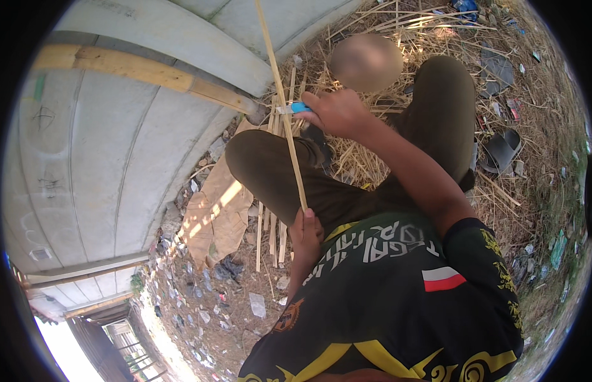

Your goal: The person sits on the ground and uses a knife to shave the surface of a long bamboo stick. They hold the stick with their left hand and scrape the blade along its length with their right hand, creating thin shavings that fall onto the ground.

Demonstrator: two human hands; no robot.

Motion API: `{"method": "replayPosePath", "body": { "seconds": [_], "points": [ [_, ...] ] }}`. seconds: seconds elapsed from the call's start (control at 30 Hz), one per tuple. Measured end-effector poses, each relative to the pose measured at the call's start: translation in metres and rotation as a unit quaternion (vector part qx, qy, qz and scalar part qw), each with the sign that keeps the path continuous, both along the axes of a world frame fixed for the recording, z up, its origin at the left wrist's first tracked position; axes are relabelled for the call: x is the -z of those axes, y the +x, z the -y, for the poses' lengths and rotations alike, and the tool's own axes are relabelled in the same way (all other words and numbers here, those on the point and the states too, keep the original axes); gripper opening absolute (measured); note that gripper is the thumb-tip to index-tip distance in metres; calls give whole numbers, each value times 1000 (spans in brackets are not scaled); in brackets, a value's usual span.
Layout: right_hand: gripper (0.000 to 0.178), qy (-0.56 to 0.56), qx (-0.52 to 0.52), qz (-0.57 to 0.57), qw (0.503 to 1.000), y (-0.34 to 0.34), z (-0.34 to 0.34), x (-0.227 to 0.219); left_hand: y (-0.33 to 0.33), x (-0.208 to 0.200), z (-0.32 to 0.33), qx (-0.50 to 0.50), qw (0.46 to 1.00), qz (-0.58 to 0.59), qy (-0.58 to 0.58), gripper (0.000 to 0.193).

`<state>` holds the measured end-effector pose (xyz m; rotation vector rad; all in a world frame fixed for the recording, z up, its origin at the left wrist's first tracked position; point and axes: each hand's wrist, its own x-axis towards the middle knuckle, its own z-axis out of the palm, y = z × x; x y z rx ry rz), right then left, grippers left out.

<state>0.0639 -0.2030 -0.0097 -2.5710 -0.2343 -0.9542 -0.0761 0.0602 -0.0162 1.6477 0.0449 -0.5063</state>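
A long, thin bamboo strip slants up from my lap past the top edge of the head view. Close to my body, my left hand is closed around its lower end. Farther up, my right hand grips a blue utility knife. The knife's blade lies across the strip and appears to touch it. Split bamboo strips lie on the ground beside my left knee.
A pale panelled wall with a bamboo pole rises at the left. Brown sheet material lies below it. Shavings and litter cover the ground around my bent legs. At the right is a dark sandal.
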Motion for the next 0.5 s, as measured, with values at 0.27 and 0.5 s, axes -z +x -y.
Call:
{"method": "replayPosePath", "body": {
  "seconds": [0.27, 0.5],
  "points": [
    [48, 40, -32, -28, 998, -17, 0, -7, -3, 2, -4, 16, 1000, 2, -21, 33],
    [58, 330, -204, -219, 895, -10, 0, 0, -3, -3, -3, 25, 999, -6, -23, 34]
  ]
}}
